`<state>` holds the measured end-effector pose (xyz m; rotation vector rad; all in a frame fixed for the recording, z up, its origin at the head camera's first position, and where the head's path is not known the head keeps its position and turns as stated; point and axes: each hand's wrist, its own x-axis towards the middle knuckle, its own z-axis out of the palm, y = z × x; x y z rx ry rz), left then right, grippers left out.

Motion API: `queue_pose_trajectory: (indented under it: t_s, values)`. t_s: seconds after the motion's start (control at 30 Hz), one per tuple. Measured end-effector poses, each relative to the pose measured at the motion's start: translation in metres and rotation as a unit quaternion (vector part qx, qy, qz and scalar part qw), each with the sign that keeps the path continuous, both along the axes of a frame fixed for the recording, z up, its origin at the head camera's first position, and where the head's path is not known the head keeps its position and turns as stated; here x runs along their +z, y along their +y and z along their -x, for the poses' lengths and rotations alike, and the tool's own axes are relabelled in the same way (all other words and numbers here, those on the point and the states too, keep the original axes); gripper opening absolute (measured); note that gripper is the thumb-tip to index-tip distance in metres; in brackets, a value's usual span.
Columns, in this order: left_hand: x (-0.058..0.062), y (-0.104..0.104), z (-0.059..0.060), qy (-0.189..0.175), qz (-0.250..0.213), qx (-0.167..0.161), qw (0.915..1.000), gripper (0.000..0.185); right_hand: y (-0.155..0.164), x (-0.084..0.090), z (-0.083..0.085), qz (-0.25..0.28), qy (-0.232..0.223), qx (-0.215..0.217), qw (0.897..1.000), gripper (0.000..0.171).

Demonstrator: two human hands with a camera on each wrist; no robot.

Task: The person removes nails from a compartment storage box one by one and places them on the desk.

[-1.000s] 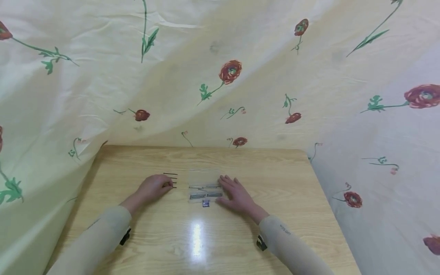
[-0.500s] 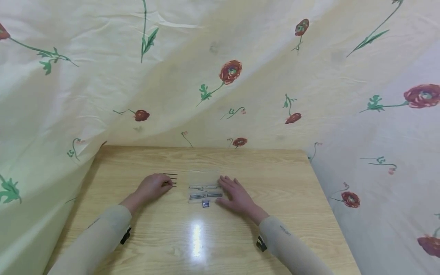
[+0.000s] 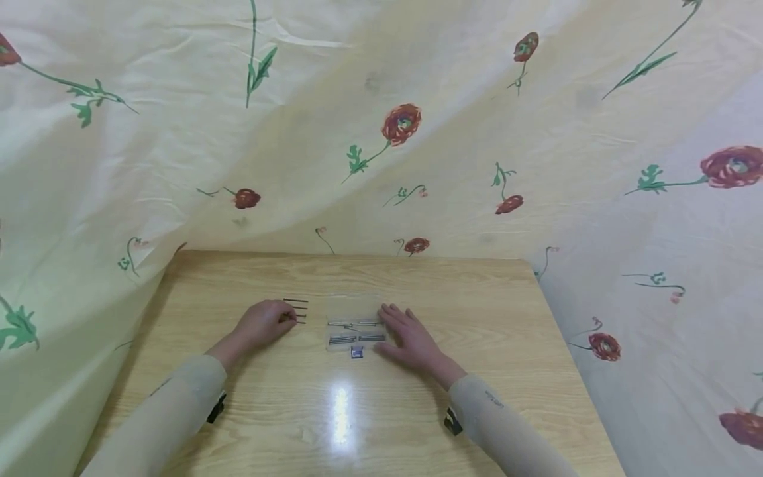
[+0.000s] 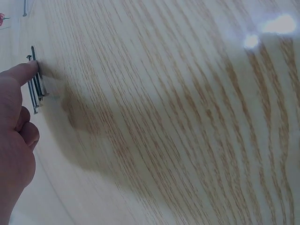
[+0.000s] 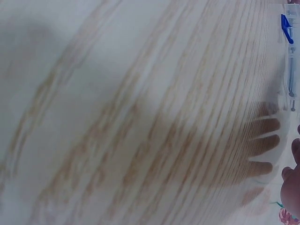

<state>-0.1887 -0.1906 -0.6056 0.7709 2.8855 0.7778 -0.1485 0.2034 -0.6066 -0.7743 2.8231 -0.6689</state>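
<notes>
Several dark nails (image 3: 296, 301) lie side by side on the table, left of a clear plastic box. Over their left ends is my left hand (image 3: 262, 324). In the left wrist view one straight finger (image 4: 23, 71) of that hand touches the nails (image 4: 33, 96), while other fingers are curled below it. The clear box (image 3: 354, 306) lies with its lid laid back, and several nails (image 3: 342, 340) rest in its front compartments. Along the box's right side my right hand (image 3: 411, 341) rests with spread fingers. The right wrist view catches just part of this hand (image 5: 291, 173).
A blue clasp (image 3: 357, 352) sits at the front edge of the box. The wooden table (image 3: 286, 404) carries a bright light reflection. Behind it and at both sides hangs a flowered cloth (image 3: 310, 139).
My left hand has shifted very slightly back and left at the nails. My right hand and the box stay in place.
</notes>
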Motion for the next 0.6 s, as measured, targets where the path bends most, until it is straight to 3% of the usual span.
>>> queue_pose_trajectory:
  t_s: [0.4,0.6]
  values:
    - [0.001,0.001,0.000,0.003,0.001,0.002,1.0000,0.006,0.000,0.006,0.002,-0.016,-0.020,-0.001,1.000,0.085]
    - [0.012,0.007,-0.001,-0.018,-0.022,0.013,0.9995,0.008,0.000,0.005,0.003,-0.017,-0.020,0.000,1.000,0.086]
